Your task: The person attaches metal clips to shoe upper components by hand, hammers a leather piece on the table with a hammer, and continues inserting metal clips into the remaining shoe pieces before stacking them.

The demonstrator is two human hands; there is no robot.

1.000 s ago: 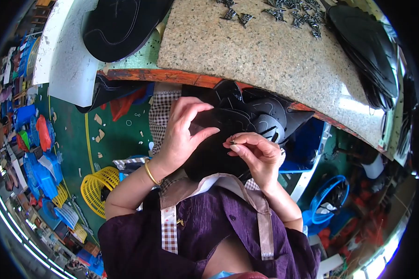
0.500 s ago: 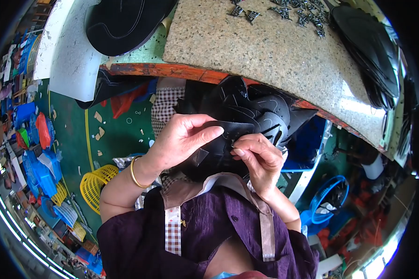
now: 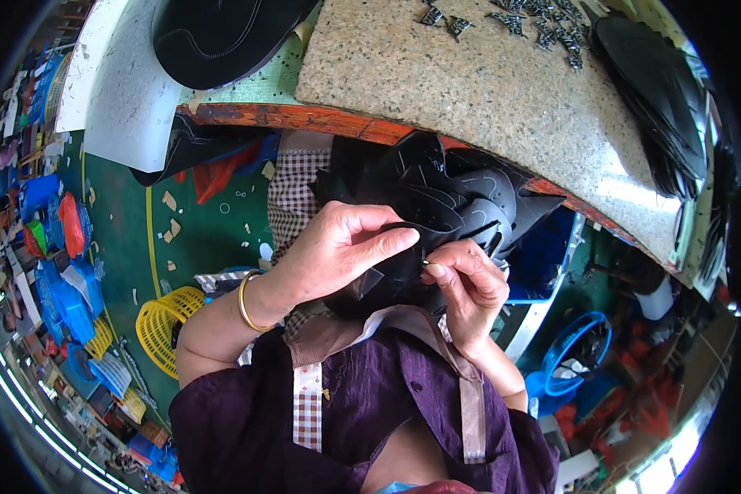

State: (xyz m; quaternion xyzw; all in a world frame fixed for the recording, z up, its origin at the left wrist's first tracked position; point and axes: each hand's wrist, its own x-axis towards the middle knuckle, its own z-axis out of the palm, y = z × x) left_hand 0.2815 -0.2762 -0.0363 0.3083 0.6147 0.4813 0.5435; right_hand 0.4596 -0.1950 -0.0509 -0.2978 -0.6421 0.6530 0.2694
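My left hand (image 3: 350, 251) is closed, thumb on top, pinching the edge of a black sheet piece (image 3: 399, 276) held over my lap. My right hand (image 3: 469, 284) is pinched beside it, thumb against forefinger. A small, shiny, thin bit (image 3: 426, 263) pokes from these fingertips, right at the black piece; I cannot tell what it is. Just beyond both hands, a heap of black cut pieces with pale marked lines (image 3: 477, 193) lies in my lap, up against the table edge.
Ahead stands a speckled stone tabletop (image 3: 436, 74) with an orange-red wooden edge. Small black-and-white patterned pieces (image 3: 543, 25) lie scattered on it. A stack of black pieces (image 3: 650, 90) is at right, a stitched black piece (image 3: 222, 41) at left. Baskets, yellow (image 3: 160, 329) and blue (image 3: 580, 350), flank me.
Both hands have shifted slightly to the right with the black piece, still close together. The shiny bit in the right fingertips shows more clearly now.
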